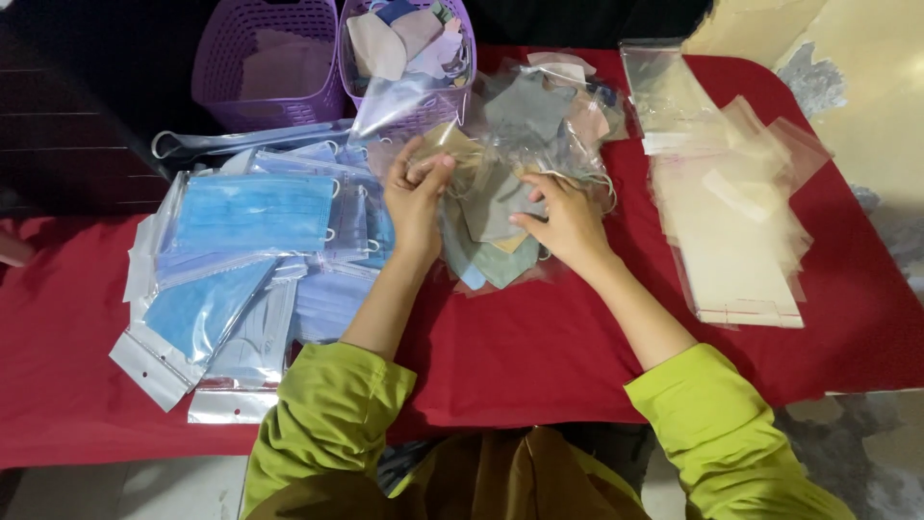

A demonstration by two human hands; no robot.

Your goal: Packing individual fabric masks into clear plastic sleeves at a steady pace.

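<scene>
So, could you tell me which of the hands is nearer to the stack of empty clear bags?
Right. The right hand rests on the mask pile, beside the stack of empty clear bags; the left hand is farther off.

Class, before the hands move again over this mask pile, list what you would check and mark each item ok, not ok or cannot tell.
1. Left hand grips a beige mask: ok.
2. Right hand rests on the mask pile: ok.
3. Empty bags stacked within reach: ok.
4. Bagged blue masks kept apart from the pile: ok.
5. Baskets have room: cannot tell.
</scene>
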